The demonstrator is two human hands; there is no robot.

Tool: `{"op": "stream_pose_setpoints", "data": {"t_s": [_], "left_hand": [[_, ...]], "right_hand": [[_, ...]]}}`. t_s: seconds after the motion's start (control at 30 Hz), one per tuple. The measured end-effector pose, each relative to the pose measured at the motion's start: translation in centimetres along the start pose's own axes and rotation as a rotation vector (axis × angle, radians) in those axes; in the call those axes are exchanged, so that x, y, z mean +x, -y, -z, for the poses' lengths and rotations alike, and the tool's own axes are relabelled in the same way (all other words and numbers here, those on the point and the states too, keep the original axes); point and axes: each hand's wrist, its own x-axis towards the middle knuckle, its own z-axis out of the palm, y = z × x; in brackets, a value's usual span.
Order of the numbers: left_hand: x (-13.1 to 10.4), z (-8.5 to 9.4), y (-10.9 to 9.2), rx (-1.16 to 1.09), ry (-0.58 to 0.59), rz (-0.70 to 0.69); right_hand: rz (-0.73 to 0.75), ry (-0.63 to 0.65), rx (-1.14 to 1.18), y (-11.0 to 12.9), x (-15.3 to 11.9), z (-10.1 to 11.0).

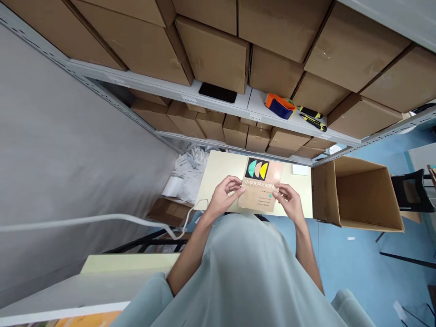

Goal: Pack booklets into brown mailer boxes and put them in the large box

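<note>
A pinkish-tan book (259, 193) with a black panel of green, pink and yellow half-circles and Chinese lettering faces up over the pale yellow table (218, 175). My left hand (226, 195) grips its left edge between thumb and fingers. At the right edge, my right hand (288, 200) pinches the book, thumb and fingers close together. A small green dot shows on the cover near my right thumb.
Cardboard boxes (211, 54) fill the shelves above. A black phone (217, 92), an orange-and-blue tape dispenser (279, 106) and cutters (313, 121) lie on the shelf (254, 103). An open carton (368, 195) stands right; white paper scraps (189, 175) and a white cable (119, 217) are left.
</note>
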Motion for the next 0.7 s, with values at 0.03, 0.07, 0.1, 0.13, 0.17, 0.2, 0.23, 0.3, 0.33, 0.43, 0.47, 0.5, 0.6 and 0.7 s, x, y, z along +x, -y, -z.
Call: {"op": "stream_pose_setpoints", "data": {"t_s": [0.03, 0.07, 0.1, 0.13, 0.17, 0.2, 0.23, 0.3, 0.33, 0.43, 0.47, 0.5, 0.6, 0.7], "left_hand": [[0.0, 0.0, 0.3, -0.018, 0.002, 0.009], [0.1, -0.1, 0.4, -0.031, 0.012, 0.02], [0.1, -0.1, 0.6, -0.037, 0.025, 0.029], [0.1, -0.1, 0.7, -0.035, 0.039, 0.037], [0.2, -0.3, 0.7, -0.029, 0.051, 0.041], [0.2, -0.4, 0.7, -0.019, 0.059, 0.044], [0.3, -0.7, 0.7, -0.007, 0.06, 0.046], [0.3, -1.4, 0.7, 0.022, 0.028, 0.039], [0.4, -1.9, 0.7, 0.038, -0.005, 0.029], [0.2, -3.8, 0.5, 0.084, -0.117, -0.019], [0.0, -4.4, 0.4, 0.1, -0.14, -0.044], [-0.3, -5.1, 0.3, 0.119, -0.153, -0.078], [-1.3, -6.8, -0.3, 0.228, -0.17, -0.225], [-1.9, -7.5, -1.1, 0.34, -0.152, -0.313]], "right_hand": [[0.008, -0.003, -0.016, -0.2, 0.0, -0.1], [0.019, -0.006, -0.033, -0.4, 0.1, -0.1], [0.031, -0.01, -0.05, -0.5, 0.2, 0.0], [0.044, -0.014, -0.064, -0.7, 0.4, 0.0], [0.057, -0.018, -0.078, -0.7, 0.5, 0.0], [0.071, -0.027, -0.093, -0.8, 0.7, 0.0], [0.085, -0.042, -0.115, -0.7, 0.8, -0.2], [0.122, -0.12, -0.187, -0.4, 0.8, -0.8], [0.141, -0.175, -0.232, -0.1, 0.7, -1.3], [0.149, -0.256, -0.297, 1.1, -0.2, -3.6], [0.138, -0.241, -0.285, 1.4, -0.5, -4.4], [0.124, -0.218, -0.265, 1.7, -0.8, -5.3], [0.09, -0.228, -0.198, 2.0, -1.2, -7.1], [0.071, -0.268, -0.128, 1.5, -0.7, -7.4]]}}
